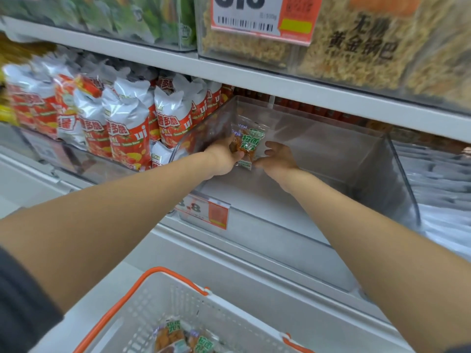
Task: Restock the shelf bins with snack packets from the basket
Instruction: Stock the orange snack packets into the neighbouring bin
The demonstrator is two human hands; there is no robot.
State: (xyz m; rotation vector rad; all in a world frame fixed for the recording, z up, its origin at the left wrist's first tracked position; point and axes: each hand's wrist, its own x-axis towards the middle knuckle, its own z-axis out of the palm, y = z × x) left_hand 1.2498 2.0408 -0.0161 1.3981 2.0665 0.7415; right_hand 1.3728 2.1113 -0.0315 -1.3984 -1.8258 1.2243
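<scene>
Reaching into the clear bin [344, 159] at the centre of the frame, both bare forearms stretched up from the lower corners. The bin held a single snack packet [249, 145], see-through with green lettering and orange-brown pieces inside, standing nearly upright toward the bin's left wall. The left hand [224, 159] gripped the packet along its left edge, thumb laid across the front. The right hand [276, 159] sat just beside the packet's lower right corner with its fingers spread and loose, holding nothing; whether its thumb touched the wrapper could not be told.

At the bottom centre, a white basket [178, 296] with orange handles carried more matching packets [175, 337], partly cut off by the frame edge. An orange-and-white price tag [204, 211] was on the bin's front lip.

Left of the bin, red-and-silver tomato crisp bags [122, 118] stood packed in a row. The bin to the right [438, 179] held something pale and blurred. On the shelf above, one bin held green bags [114, 16] and another held golden, crumbly snacks [356, 62].
</scene>
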